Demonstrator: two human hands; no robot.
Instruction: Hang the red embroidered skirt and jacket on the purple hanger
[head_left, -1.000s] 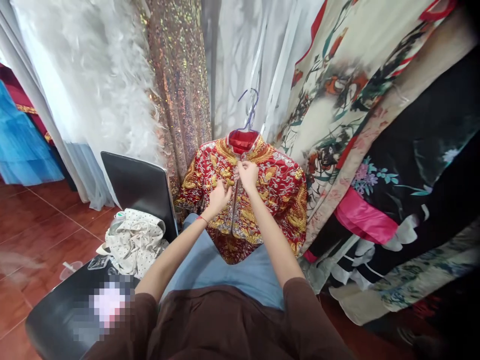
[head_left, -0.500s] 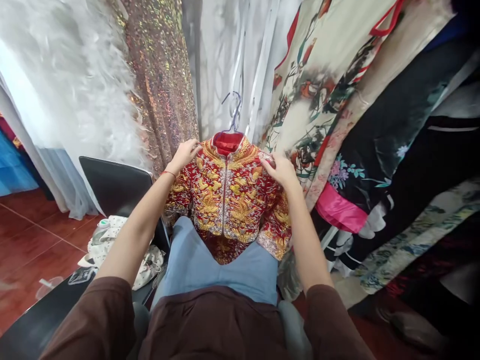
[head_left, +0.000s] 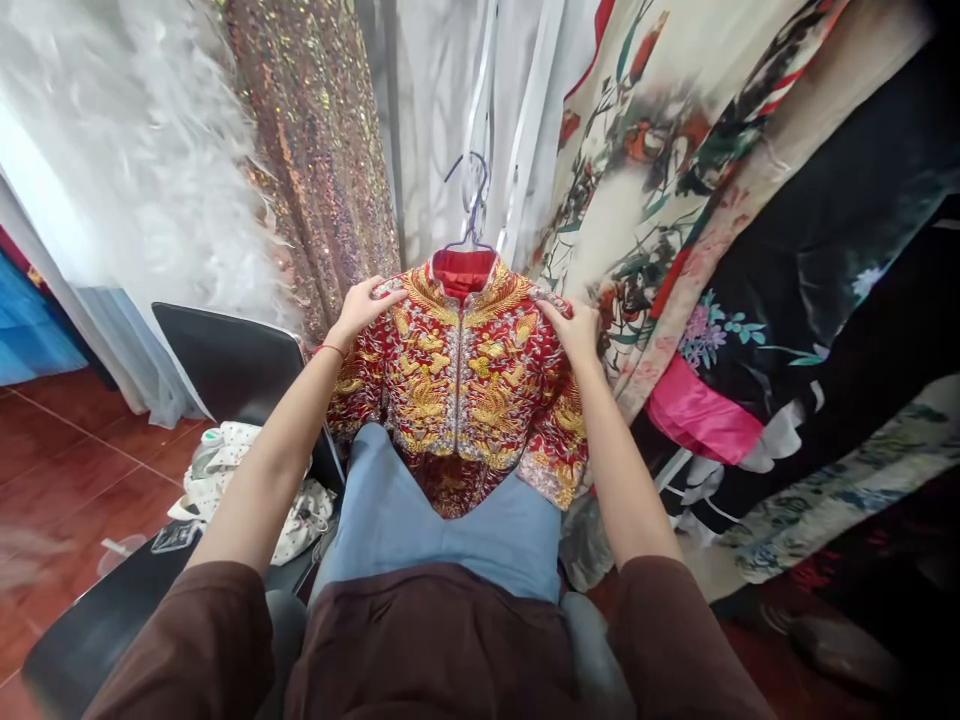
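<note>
A red jacket [head_left: 459, 370] with dense gold and silver embroidery and a stand collar hangs upright on a purple hanger [head_left: 477, 200] in front of my knees. My left hand [head_left: 366, 308] grips its shoulder on the left, thumb in front and the other fingers mostly behind the cloth. At the opposite shoulder my right hand [head_left: 576, 325] pinches the fabric the same way. The jacket's front is closed down the middle, and its lower edge rests against my blue trousers [head_left: 450, 540]. Both sleeves droop outward below my hands.
A black chair [head_left: 232, 360] on the left carries a white dotted cloth bag [head_left: 225, 470]. Behind the jacket hang a sequinned garment [head_left: 315, 150], white feathery fabric [head_left: 150, 150] and a floral dress [head_left: 637, 190]. Dark garments [head_left: 817, 270] crowd the right side. The floor [head_left: 82, 460] is red tile.
The jacket and its hanger sit slightly higher and a little further right in view. Both hands keep their places at the shoulders, and the right fingers have shifted slightly.
</note>
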